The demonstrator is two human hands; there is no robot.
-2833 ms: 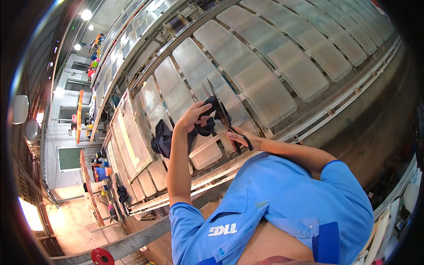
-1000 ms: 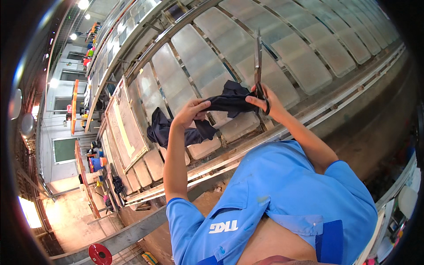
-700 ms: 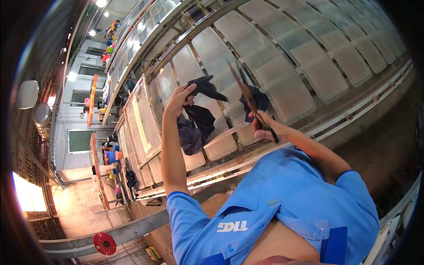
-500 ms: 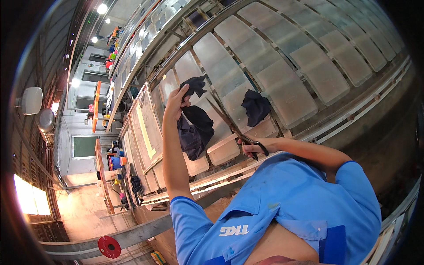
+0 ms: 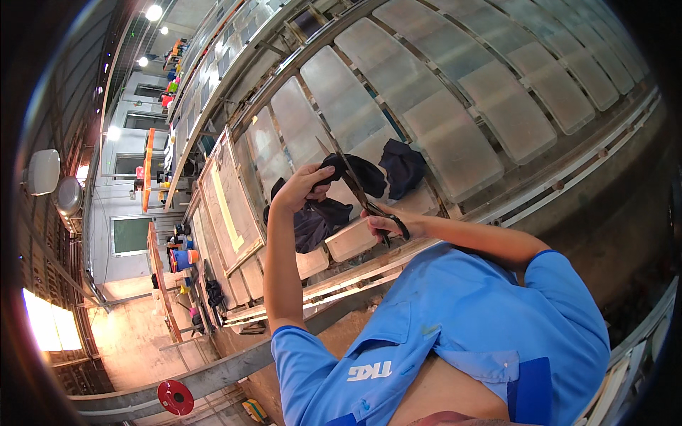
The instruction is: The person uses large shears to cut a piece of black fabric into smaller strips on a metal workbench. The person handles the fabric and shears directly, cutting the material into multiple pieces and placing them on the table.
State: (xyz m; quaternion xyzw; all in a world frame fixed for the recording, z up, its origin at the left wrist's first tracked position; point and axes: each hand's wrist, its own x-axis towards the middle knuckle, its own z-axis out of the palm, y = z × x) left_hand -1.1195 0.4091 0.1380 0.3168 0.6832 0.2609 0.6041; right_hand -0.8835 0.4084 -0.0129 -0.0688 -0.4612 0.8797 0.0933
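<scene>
My left hand (image 5: 307, 187) pinches a piece of dark cloth (image 5: 367, 177) above the table, its fingers closed on the near end. In my right hand (image 5: 383, 224) is a pair of large scissors (image 5: 357, 190) with black handles. Their long blades cross the held cloth just right of my left fingers, pointing away from me. Whether the blades are parted around the fabric cannot be made out. Beneath my left hand lies a crumpled dark cloth (image 5: 320, 226), partly hidden by the hand. Another dark cloth bundle (image 5: 403, 169) rests to the right of the scissors.
Long pale translucent panels (image 5: 455, 142) lie in rows across the worktable. At the left of the table is a framed panel (image 5: 229, 206) with a yellow strip. A metal rail (image 5: 348, 273) runs along the near edge. A red disc (image 5: 175, 397) sits on a beam at lower left.
My left hand has moved right and nearer, bringing the cloth to the scissors. The scissors have shifted left, and their blades now overlap the held cloth.
</scene>
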